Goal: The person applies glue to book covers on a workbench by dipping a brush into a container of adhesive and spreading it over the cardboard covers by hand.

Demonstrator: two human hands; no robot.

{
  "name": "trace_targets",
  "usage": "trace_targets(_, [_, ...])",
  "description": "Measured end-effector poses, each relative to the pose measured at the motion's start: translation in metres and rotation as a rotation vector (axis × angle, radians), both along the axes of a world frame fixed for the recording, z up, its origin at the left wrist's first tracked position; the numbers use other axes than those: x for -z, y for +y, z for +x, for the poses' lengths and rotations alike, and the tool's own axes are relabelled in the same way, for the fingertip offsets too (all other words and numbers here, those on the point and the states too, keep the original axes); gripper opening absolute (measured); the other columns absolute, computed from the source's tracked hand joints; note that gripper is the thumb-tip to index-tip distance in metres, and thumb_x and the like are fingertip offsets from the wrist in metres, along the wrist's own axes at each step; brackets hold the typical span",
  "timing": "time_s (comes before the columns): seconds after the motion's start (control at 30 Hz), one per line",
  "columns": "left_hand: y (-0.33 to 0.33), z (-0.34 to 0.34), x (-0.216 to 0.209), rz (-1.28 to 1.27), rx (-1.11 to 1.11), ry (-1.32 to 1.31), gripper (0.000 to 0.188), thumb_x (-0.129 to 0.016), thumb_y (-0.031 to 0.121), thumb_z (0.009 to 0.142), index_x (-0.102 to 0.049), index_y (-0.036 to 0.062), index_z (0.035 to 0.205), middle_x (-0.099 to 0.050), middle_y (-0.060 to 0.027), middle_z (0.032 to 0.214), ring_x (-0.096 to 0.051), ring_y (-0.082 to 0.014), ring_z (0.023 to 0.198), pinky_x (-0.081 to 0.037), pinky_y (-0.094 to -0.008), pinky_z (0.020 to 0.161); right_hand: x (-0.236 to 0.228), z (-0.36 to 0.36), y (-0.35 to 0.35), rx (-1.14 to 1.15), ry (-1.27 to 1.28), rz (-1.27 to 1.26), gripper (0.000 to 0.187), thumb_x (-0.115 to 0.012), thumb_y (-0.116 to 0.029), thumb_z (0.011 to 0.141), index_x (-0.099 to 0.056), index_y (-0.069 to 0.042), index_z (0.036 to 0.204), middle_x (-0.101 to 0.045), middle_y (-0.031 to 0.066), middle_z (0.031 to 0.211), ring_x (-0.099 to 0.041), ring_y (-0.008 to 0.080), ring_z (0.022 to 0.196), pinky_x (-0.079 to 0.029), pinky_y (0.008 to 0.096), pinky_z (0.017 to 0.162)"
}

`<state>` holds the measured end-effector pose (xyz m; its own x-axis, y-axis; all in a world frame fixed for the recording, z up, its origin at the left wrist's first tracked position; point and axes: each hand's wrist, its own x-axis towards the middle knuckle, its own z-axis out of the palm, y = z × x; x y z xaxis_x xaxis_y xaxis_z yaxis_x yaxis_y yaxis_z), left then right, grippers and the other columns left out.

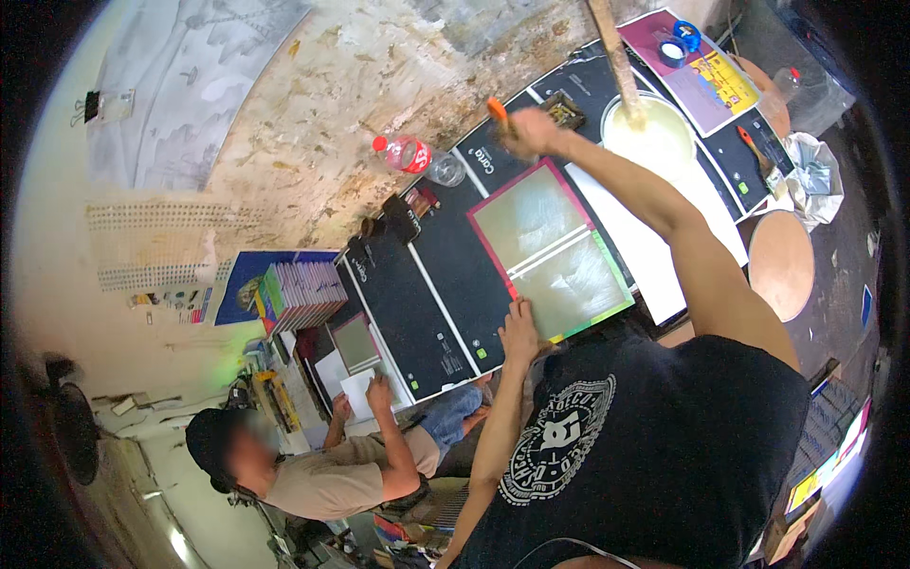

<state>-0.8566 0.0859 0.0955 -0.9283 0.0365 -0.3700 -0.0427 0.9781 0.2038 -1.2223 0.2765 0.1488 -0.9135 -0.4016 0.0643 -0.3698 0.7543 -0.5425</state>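
Observation:
My right hand is closed round an orange-handled brush, held over the far side of the table; its bristles are hidden. Below it lies an opened book cover, inner side up, with grey-green panels, a white-striped spine and pink and green-yellow margins. Glossy wet-looking streaks run across both panels. My left hand rests on the cover's near-left edge, fingers stretched out. A white bucket of creamy paste stands beyond my right forearm, a wooden stick leaning in it.
White sheets lie right of the cover. A plastic bottle lies by the wall. A second brush sits far right. At left, another person handles white paper near a stack of books.

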Motion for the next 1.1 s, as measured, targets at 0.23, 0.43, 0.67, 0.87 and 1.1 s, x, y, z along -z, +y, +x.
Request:
trace_targets(0.23, [0.006,-0.010,-0.010,0.018,0.060,-0.035,0.101,-0.097,0.025,0.050,-0.041,0.0099,0.132,-0.042,-0.0126,0.139,-0.052,-0.0384,0.120,-0.044,-0.0658,0.089,0.041,0.016,0.051,0.089,0.618,0.090,0.023,-0.060,-0.028,0.086,-0.071,-0.008,0.089,-0.072,0.0188,0.085,-0.071,0.0377,0.083,-0.054,0.0482,0.077])
trace_targets(0.43, [-0.007,-0.007,0.007,0.023,0.061,-0.049,0.107,-0.098,0.028,0.046,-0.039,0.0085,0.133,-0.041,-0.0129,0.139,-0.051,-0.0396,0.123,-0.043,-0.0671,0.091,0.039,0.094,0.035,0.091,-0.019,0.027,0.031,-0.062,-0.033,0.085,-0.068,-0.003,0.079,-0.070,0.0240,0.086,-0.070,0.0400,0.079,-0.056,0.0507,0.067])
trace_targets(0.67, [-0.002,-0.005,-0.011,0.058,0.082,-0.068,0.114,-0.098,0.036,0.046,-0.036,0.0058,0.137,-0.040,-0.0134,0.139,-0.051,-0.0400,0.123,-0.043,-0.0673,0.092,0.023,0.154,-0.014,0.312,-0.109,-0.333,0.034,-0.063,-0.037,0.086,-0.070,-0.004,0.079,-0.067,0.0204,0.069,-0.069,0.0379,0.066,-0.055,0.0503,0.065])
trace_targets(0.87, [-0.003,-0.010,-0.014,0.052,0.099,-0.085,0.125,-0.097,0.052,0.040,-0.034,0.0022,0.137,-0.039,-0.0151,0.138,-0.051,-0.0384,0.125,-0.044,-0.0659,0.092,0.092,0.168,0.048,0.405,0.228,-0.127,0.045,-0.056,-0.037,0.094,-0.067,-0.007,0.063,-0.066,0.0181,0.064,-0.065,0.0381,0.058,-0.052,0.0508,0.057])
trace_targets(1.1, [-0.010,-0.006,-0.019,0.090,0.126,-0.097,0.123,-0.097,0.052,0.043,-0.034,-0.0004,0.136,-0.038,-0.0154,0.138,-0.052,-0.0392,0.122,-0.044,-0.0661,0.092,0.038,0.227,0.002,0.407,0.007,-0.133,0.047,-0.065,-0.050,0.087,-0.067,-0.003,0.079,-0.066,0.0213,0.069,-0.068,0.0408,0.070,-0.054,0.0485,0.068])
